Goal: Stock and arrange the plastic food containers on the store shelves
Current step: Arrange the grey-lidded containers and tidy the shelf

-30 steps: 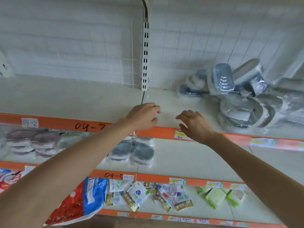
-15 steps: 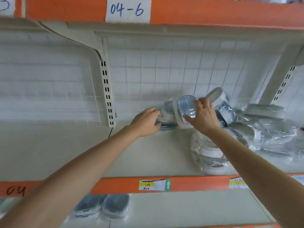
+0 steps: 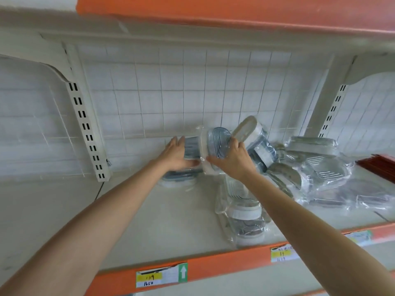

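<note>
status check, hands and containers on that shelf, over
Both hands on wrapped container: left hand flat against its side, right hand gripping. More wrapped containers heaped right, one near shelf edge.

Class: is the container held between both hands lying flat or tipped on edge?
Tipped on edge: the container shows its ribbed face to the camera.

On the shelf (image 3: 149, 214), against the wire grid back panel (image 3: 171, 92), a wrapped container (image 3: 215, 146) stands tilted between the left hand (image 3: 177, 154) and the right hand (image 3: 233, 159). Under the left hand lies a flat container (image 3: 179, 178). In front, near the shelf edge, lies another pack (image 3: 245, 218). To the right a heap of wrapped containers (image 3: 320, 171) lies. The price label (image 3: 161, 276) sits on the front edge, below the left forearm.
</note>
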A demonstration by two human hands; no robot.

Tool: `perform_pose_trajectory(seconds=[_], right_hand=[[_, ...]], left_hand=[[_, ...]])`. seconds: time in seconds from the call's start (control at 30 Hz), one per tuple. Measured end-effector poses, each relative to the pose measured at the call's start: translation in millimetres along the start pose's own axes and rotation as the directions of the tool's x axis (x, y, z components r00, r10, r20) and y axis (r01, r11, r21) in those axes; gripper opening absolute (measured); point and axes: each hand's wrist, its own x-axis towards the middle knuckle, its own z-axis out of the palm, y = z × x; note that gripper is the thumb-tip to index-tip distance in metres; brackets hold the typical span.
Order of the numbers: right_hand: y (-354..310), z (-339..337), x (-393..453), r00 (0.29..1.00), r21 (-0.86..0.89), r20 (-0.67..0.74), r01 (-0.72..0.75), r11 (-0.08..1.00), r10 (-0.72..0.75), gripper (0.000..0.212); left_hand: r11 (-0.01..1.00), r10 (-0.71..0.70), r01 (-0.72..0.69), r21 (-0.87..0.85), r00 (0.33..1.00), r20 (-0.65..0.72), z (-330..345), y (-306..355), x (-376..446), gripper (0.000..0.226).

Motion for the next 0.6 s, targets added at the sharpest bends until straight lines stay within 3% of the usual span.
perform_pose_trajectory(seconds=[0.1,0.33,0.6], right_hand=[[2.5,-1.8,0.7,1.000,0.029,0.014,0.026,0.999,-0.026,0.103],[0.6,0.3,-1.8,0.995,0.069,0.025,0.090,0.994,-0.092,0.099],[-46.3,42.8,-32.6,0.949,0.102,0.152,0.262,0.960,-0.275,0.098]], left_hand=[[0.996,0.030,-0.038,-0.076,0.994,-0.104,3.8,1.1,3.4,0.091],[0.998,0.043,-0.023,0.067,0.945,-0.324,-14.9,-15.0,-26.1,0.091],[0.995,-0.092,0.098,0.009,0.957,-0.275,-40.4,-94.7,-124.2,0.098]])
